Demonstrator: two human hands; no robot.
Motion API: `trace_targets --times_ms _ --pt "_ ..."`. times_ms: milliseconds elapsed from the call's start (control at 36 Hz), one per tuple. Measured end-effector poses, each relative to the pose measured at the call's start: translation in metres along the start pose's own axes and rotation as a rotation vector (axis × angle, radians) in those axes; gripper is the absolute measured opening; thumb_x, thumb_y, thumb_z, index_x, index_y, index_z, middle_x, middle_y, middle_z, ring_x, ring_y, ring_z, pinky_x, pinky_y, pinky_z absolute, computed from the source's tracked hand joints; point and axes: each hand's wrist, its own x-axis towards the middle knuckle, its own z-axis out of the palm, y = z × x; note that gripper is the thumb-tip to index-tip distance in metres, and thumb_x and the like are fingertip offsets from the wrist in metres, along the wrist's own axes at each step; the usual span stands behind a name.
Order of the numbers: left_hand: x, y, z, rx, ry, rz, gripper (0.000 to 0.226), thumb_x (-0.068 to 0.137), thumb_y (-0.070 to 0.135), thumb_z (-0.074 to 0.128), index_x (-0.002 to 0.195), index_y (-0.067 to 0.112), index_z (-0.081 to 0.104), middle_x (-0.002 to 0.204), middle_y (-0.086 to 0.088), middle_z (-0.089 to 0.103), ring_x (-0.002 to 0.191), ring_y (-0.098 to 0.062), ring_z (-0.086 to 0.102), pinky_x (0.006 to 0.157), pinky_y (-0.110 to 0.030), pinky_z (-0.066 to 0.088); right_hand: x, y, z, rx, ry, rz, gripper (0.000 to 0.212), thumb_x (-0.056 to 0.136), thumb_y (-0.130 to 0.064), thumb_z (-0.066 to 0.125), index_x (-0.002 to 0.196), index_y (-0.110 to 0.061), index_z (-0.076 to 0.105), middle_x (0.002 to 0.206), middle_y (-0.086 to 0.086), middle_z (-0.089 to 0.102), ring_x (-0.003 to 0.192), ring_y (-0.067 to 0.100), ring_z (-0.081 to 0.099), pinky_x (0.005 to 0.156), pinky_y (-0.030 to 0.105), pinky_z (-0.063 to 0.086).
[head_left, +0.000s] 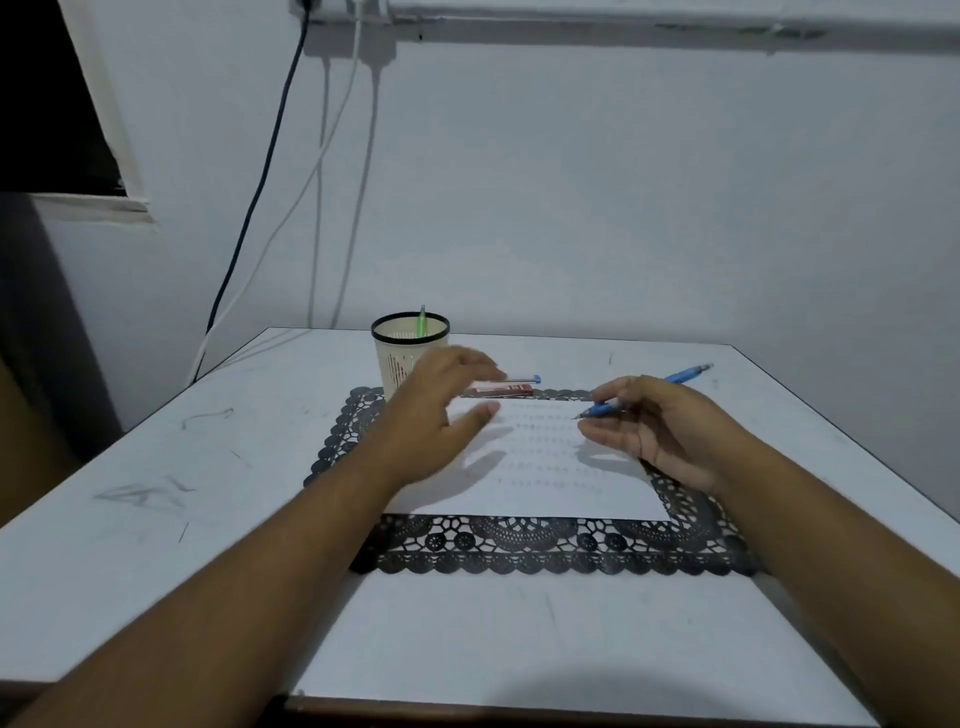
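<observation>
Pinching blue pencil (685, 374) in your right hand (660, 431) | left hand (436, 415) slack-fingered over paper (535, 488) | risk: unpinned paper slides under the tip.

A pale wall (597, 182) with hanging cables (250, 208) backs the scuffed white table (156, 467), dark window (47, 93) left.

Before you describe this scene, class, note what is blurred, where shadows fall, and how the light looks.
Head view: motion blur smears the fingers of the left hand, while the right hand and its blue pencil look sharper. Also in the head view, both hands cast soft shadows on the paper, and the light is dim and bluish, with no glare on the table.
</observation>
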Motion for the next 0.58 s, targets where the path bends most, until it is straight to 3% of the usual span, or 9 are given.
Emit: trace_targets --times_ms 56,111,194,278,389,500,583 --pt "0.003 -0.001 -0.006 -0.016 0.212 -0.024 0.031 0.098 0.028 0.06 0.126 0.019 0.069 0.132 0.003 0.057 0.133 -0.012 0.042 0.11 -0.009 0.024 0.006 -0.005 0.008 -0.108 0.004 0.011 0.016 0.103 0.0 0.053 0.115 0.006 0.062 0.094 0.031 0.073 0.079 0.036 0.077 0.067 0.035 0.065" --pt "0.004 -0.004 -0.01 -0.022 0.357 -0.063 0.032 0.094 0.019 0.061 0.125 0.016 0.067 0.13 0.003 0.054 0.13 -0.016 0.044 0.112 -0.021 0.032 0.012 -0.01 0.016 -0.264 0.029 0.001 0.025 0.1 -0.001 0.064 0.124 -0.002 0.055 0.094 0.031 0.075 0.073 0.034 0.076 0.062 0.034 0.064" --pt "0.002 -0.012 -0.013 -0.075 0.465 -0.178 0.04 0.09 0.013 0.058 0.129 0.014 0.062 0.131 0.0 0.051 0.128 -0.019 0.043 0.111 -0.045 0.041 0.021 -0.02 0.034 -0.435 0.072 -0.042 0.038 0.094 -0.003 0.074 0.125 -0.007 0.053 0.094 0.028 0.076 0.075 0.036 0.076 0.064 0.035 0.064" --pt "0.001 -0.022 -0.012 -0.112 0.532 -0.32 0.048 0.089 0.014 0.06 0.137 0.017 0.055 0.137 -0.004 0.048 0.13 -0.021 0.039 0.11 -0.052 0.041 0.03 -0.031 0.061 -0.469 0.067 -0.104 0.022 0.102 -0.011 0.066 0.119 -0.006 0.053 0.09 0.021 0.077 0.075 0.036 0.076 0.067 0.039 0.065" --pt "0.001 -0.035 -0.004 -0.174 0.513 -0.521 0.077 0.088 0.015 0.074 0.153 0.024 0.034 0.149 -0.002 0.039 0.138 -0.027 0.036 0.113 -0.056 0.038 0.042 -0.046 0.098 -0.33 0.032 -0.195 0.01 0.111 -0.017 0.047 0.113 -0.008 0.051 0.094 0.021 0.067 0.072 0.033 0.07 0.071 0.043 0.067" --pt "0.002 -0.046 0.001 -0.209 0.402 -0.672 0.109 0.084 0.033 0.085 0.162 0.036 0.009 0.162 0.0 0.03 0.149 -0.027 0.026 0.115 -0.06 0.033 0.06 -0.062 0.125 -0.308 0.108 -0.311 0.012 0.111 -0.016 0.048 0.104 -0.009 0.054 0.094 0.018 0.063 0.073 0.029 0.07 0.076 0.044 0.067" --pt "0.002 -0.053 0.004 -0.209 0.303 -0.749 0.119 0.082 0.045 0.085 0.164 0.036 0.0 0.166 -0.004 0.032 0.153 -0.028 0.024 0.118 -0.062 0.029 0.075 -0.065 0.144 -0.434 0.14 -0.422 0.011 0.109 -0.017 0.052 0.101 -0.013 0.059 0.095 0.013 0.066 0.076 0.023 0.072 0.078 0.041 0.066"
